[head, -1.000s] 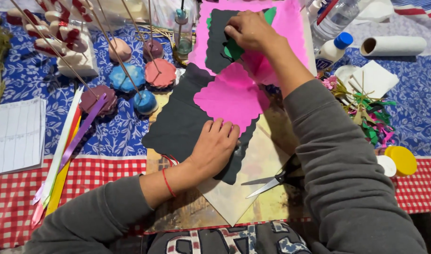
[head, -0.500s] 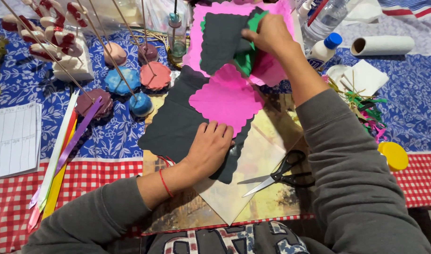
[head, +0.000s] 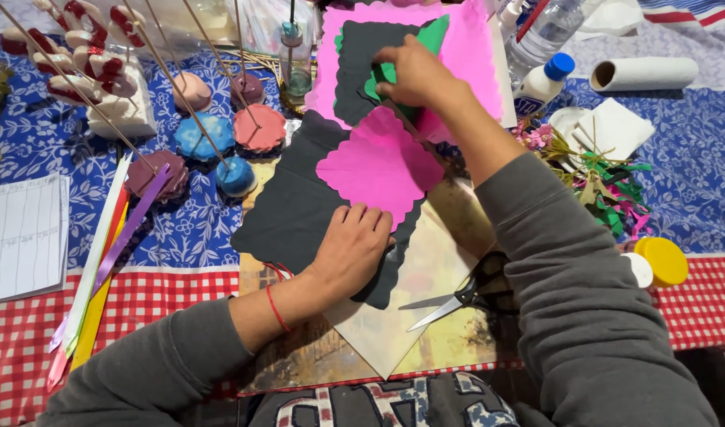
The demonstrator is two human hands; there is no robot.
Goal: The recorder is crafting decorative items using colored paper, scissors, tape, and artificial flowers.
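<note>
While fingers pinch: capped glue bottle

I see a dark grey scalloped foam sheet with a bright pink scalloped foam square on it. Further back lies a large pink foam sheet carrying a second dark grey piece and a green foam scrap. The desk wears a blue cloth with white flowers, and a red-and-white checked cloth runs along its near edge. A yellow round lid sits near the right edge. Both sleeves are grey; a red thread circles one wrist.
</note>
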